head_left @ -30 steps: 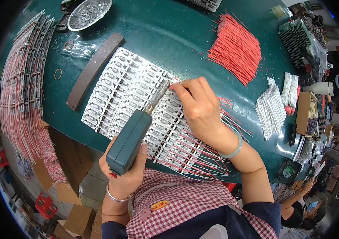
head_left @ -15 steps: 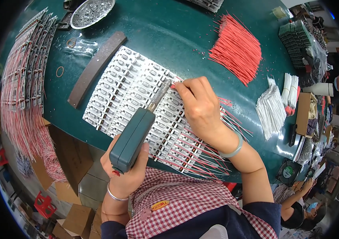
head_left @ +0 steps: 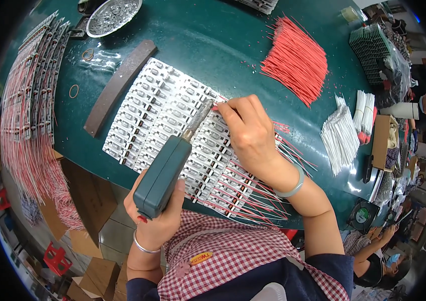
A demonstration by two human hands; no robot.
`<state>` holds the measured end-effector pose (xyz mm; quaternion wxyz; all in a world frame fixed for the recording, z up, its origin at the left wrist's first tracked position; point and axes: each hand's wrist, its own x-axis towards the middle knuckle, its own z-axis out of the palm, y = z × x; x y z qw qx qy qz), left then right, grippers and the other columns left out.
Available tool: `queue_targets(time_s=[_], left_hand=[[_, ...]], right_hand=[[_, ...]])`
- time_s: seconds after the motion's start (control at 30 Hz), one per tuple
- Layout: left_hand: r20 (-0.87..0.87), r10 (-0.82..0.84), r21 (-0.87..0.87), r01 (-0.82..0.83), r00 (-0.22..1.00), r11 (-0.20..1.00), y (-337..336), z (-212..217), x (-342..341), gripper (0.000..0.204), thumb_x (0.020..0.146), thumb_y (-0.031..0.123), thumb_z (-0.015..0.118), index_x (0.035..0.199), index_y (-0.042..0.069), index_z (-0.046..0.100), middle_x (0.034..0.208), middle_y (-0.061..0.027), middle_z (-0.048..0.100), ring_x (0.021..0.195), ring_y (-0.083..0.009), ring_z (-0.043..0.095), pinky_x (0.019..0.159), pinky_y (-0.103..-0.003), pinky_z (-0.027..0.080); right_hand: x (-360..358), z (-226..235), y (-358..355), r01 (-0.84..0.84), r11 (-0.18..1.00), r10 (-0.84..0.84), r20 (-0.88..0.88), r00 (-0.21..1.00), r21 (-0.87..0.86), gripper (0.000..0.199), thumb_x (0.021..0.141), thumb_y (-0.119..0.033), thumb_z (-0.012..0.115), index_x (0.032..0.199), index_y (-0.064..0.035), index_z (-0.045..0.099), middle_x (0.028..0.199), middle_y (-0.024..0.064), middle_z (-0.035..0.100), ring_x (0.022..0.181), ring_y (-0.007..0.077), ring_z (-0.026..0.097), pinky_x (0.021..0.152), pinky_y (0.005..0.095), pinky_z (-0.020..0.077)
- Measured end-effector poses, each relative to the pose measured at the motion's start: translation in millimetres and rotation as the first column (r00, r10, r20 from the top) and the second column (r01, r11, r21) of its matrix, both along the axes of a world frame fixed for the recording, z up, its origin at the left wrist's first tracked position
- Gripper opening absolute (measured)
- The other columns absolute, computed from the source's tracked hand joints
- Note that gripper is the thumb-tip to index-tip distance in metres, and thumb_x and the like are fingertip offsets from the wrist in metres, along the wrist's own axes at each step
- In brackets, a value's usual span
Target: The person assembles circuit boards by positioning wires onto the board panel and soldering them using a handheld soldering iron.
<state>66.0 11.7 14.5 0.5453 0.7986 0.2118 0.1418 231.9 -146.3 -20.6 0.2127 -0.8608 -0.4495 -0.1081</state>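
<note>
Left hand (head_left: 159, 220): wrapped around the green handle of a soldering tool (head_left: 165, 173), near the bench's front edge; the metal tip slants up to a point just beside the right fingertips.
Right hand (head_left: 248, 133): fingers pinched narrow on the end of a thin red wire (head_left: 216, 107), pressing it onto a small white board in the panel of boards (head_left: 173, 120).
Panel of boards: lies flat across the middle of the bench (head_left: 213, 45), running toward the front edge; the boards nearest the front edge already carry red and white wires (head_left: 253, 198) that fan out past it.
Risk, burn: the tip sits so close to the pinching fingers that a small slip could touch skin.
Risk, joint: if the wire shifts under the fingers, it may sit crooked or bridge to a neighbouring pad.
Risk, snag: the right forearm lies over the finished wires and could drag them.
Loose stock: a heap of red wires (head_left: 295, 60) toward the far right edge, white wires (head_left: 341, 138) at the right edge, well apart from the hands.
Dark bar (head_left: 118, 85): left of the panel, untouched.
</note>
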Motion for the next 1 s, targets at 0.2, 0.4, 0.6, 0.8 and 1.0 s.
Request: queue_targets(time_s=[0.2,0.4,0.6,0.8,1.0], left_hand=[[-0.001,0.092,-0.048,-0.092,0.996,0.995,-2.7,-5.8,-11.4,0.022,0.077,-0.001,0.077,0.098,-0.005,0.072,0.089,-0.0140,0.072,0.075,-0.0216,0.071,0.068,-0.029,0.056],[0.072,0.059,0.020,-0.061,0.996,0.998,-0.2,-6.5,-14.3,0.022,0.077,-0.003,0.076,0.098,-0.007,0.071,0.088,-0.0141,0.071,0.072,-0.0212,0.070,0.066,-0.029,0.054],[0.011,0.021,-0.006,-0.021,1.000,1.000,-0.5,-5.9,-17.6,0.021,0.079,-0.003,0.075,0.099,-0.008,0.070,0.088,-0.0144,0.070,0.072,-0.0205,0.069,0.066,-0.029,0.054],[0.037,0.003,-0.007,-0.003,0.999,1.000,-1.8,-4.9,-11.8,0.018,0.079,-0.004,0.074,0.096,-0.007,0.069,0.086,-0.0117,0.068,0.068,-0.0180,0.065,0.062,-0.028,0.051],[0.000,-0.037,0.020,0.037,0.999,0.999,0.1,-5.1,-12.6,0.016,0.079,-0.006,0.073,0.094,-0.007,0.068,0.084,-0.0110,0.066,0.067,-0.0170,0.063,0.061,-0.027,0.050]], right_hand=[[-0.1,-1.0,0.8,0.000,1.000,0.000,0.009,1.000,-0.005,0.029,0.069,0.001,0.066,0.097,0.0071,0.066,0.091,0.0123,0.057,0.084,0.0269,0.056,0.069,0.0345,0.0512],[-4.7,1.8,-3.4,-0.022,0.999,0.020,0.037,0.999,0.046,0.031,0.070,0.001,0.067,0.101,0.0066,0.066,0.092,0.0122,0.059,0.084,0.0269,0.058,0.067,0.0351,0.0512],[-10.8,-3.4,-4.6,-0.046,0.998,0.045,0.012,0.999,0.046,0.032,0.070,0.001,0.067,0.102,0.0060,0.066,0.092,0.0117,0.060,0.083,0.0265,0.058,0.067,0.0351,0.0513],[-11.5,-1.7,-3.6,-0.036,0.999,0.036,0.000,0.999,0.020,0.031,0.072,0.000,0.066,0.102,0.0060,0.066,0.094,0.0118,0.060,0.085,0.0265,0.058,0.068,0.0349,0.0517],[-11.3,-1.1,-1.3,-0.042,0.999,0.042,0.005,0.999,0.009,0.030,0.072,0.000,0.066,0.101,0.0070,0.066,0.093,0.0122,0.059,0.085,0.0269,0.058,0.068,0.0349,0.0517]])
